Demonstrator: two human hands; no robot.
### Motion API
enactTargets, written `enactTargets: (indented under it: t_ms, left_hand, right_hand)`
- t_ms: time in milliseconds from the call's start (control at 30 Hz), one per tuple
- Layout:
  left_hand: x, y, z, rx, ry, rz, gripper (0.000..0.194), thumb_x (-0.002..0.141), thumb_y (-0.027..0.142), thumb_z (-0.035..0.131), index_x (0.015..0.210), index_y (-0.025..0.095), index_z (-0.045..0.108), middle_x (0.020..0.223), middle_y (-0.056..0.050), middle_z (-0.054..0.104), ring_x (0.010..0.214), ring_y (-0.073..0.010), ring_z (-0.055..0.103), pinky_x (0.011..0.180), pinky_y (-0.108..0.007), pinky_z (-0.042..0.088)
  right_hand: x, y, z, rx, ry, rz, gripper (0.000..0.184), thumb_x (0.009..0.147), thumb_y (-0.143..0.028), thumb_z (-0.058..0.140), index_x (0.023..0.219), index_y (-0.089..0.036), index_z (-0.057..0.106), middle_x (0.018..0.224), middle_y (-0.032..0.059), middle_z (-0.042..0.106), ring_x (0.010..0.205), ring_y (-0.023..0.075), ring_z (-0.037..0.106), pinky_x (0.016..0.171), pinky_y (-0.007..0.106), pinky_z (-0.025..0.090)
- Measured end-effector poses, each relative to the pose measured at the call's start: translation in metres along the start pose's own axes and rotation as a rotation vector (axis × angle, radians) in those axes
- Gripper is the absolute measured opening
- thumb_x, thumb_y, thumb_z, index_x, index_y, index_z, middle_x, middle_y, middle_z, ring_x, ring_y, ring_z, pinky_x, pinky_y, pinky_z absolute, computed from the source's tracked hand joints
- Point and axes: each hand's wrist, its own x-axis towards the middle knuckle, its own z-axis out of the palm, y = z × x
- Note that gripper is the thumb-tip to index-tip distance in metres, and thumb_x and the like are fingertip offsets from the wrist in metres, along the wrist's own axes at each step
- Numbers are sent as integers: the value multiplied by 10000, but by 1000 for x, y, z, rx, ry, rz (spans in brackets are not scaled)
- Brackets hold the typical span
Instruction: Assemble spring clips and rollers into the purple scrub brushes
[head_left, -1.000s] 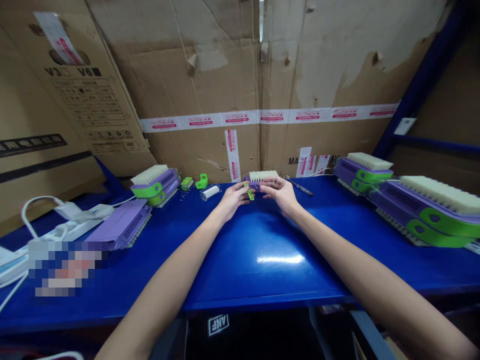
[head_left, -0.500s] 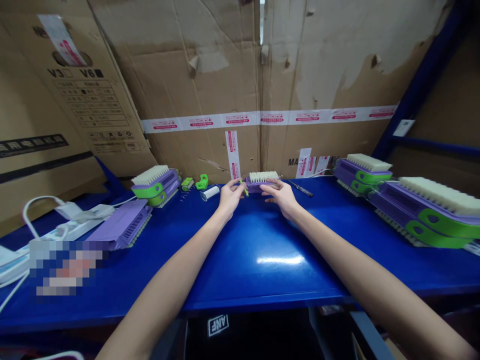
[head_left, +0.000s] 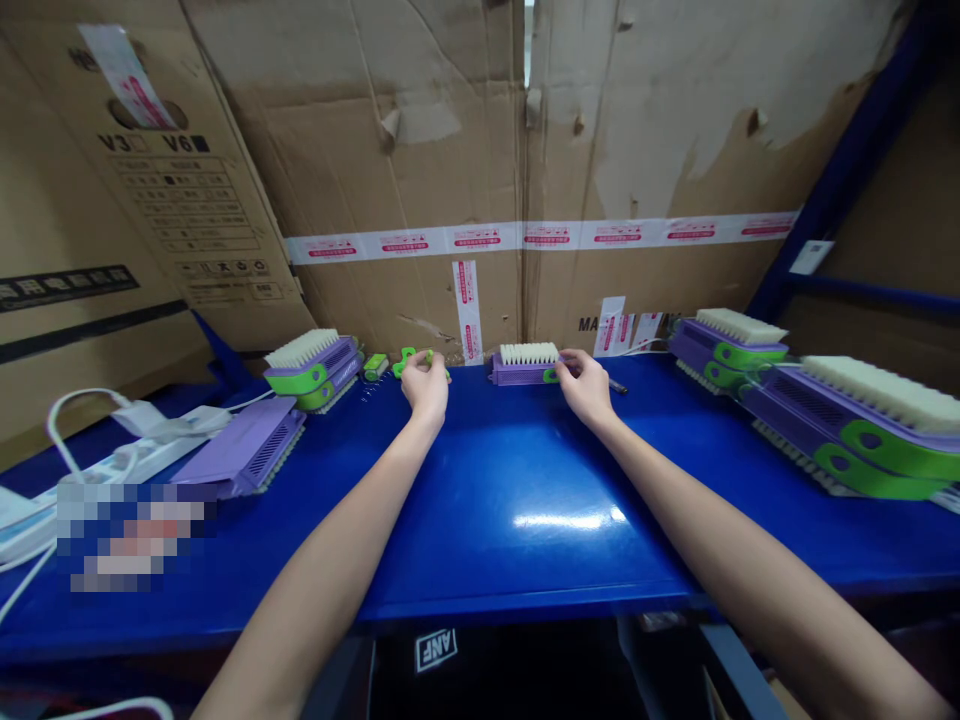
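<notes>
My left hand is closed, fingers pinched on a thin yellow-green piece that shows above the fingertips. It is nearest to a bright green plastic bracket lying behind it. My right hand is closed on the right end of a purple brush, which rests on the table with its cream bristles up. A bit of green shows at that end, beside my thumb. My fingers hide the rest of the grip. Behind my right hand the tip of a screwdriver sticks out.
A small green block and several tiny metal bits lie left of my left hand. Purple-green brush units stand at left and right. A purple housing and a white power strip lie at left. Cardboard backs the blue table.
My left hand has moved left from the brush with the yellow-green piece, covering the white roller. My right hand has shifted right and closed on the brush's end.
</notes>
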Motion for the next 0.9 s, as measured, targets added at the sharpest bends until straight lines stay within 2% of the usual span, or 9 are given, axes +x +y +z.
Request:
enactTargets:
  t_ms: [67, 133, 267, 400, 567, 700, 900]
  left_hand:
    - [2, 1, -3, 24, 133, -4, 343, 783, 307, 557, 1094, 162, 564, 650, -7, 628, 579, -163, 643, 555, -240, 463]
    - [2, 2, -5, 48, 154, -6, 315, 770, 299, 571, 1051, 159, 593, 649, -16, 631, 560, -166, 639, 563, -251, 472]
    - [2, 0, -7, 118, 73, -9, 265, 742, 283, 609, 972, 154, 632, 643, -35, 642, 566, -176, 639, 543, -252, 468]
    - [-2, -3, -4, 140, -70, -17, 291, 759, 273, 603, 1014, 135, 625, 610, -29, 633, 527, -164, 616, 477, -233, 437]
    - [-5, -8, 3, 163, -244, -24, 299, 783, 236, 589, 1053, 109, 611, 547, -8, 607, 466, -138, 579, 424, -202, 377]
    - [-6, -7, 4, 151, -330, -17, 209, 762, 205, 617, 948, 112, 637, 528, 2, 595, 423, -116, 553, 419, -192, 357]
    - [-8, -3, -1, 193, -400, -6, 138, 767, 224, 566, 809, 135, 662, 533, -13, 591, 408, -114, 533, 388, -198, 339]
  right_hand:
    - [1, 1, -2, -43, 9, 2, 274, 776, -295, 545, 987, -156, 653, 865, 97, 711, 754, 220, 657, 783, 381, 506]
    - [2, 3, -2, -73, 4, 9, 279, 784, -298, 538, 999, -159, 649, 874, 97, 710, 762, 223, 656, 782, 380, 505]
    - [4, 13, 0, -143, -38, -1, 316, 780, -290, 534, 1058, -166, 621, 913, 94, 697, 800, 224, 644, 796, 386, 501]
    - [6, 24, 2, -295, -79, -123, 406, 762, -283, 538, 1143, -148, 581, 1085, 135, 638, 993, 266, 586, 915, 436, 453]
    - [4, 29, 4, -375, -229, -191, 565, 767, -295, 530, 1305, -137, 461, 1285, 161, 536, 1197, 309, 470, 988, 458, 402]
    - [2, 27, 3, -466, -294, -219, 564, 761, -286, 527, 1304, -150, 460, 1273, 155, 541, 1150, 333, 480, 930, 473, 428]
    - [2, 18, -1, -533, -211, -206, 429, 798, -314, 493, 1187, -142, 547, 1117, 153, 588, 1017, 333, 516, 898, 474, 435]
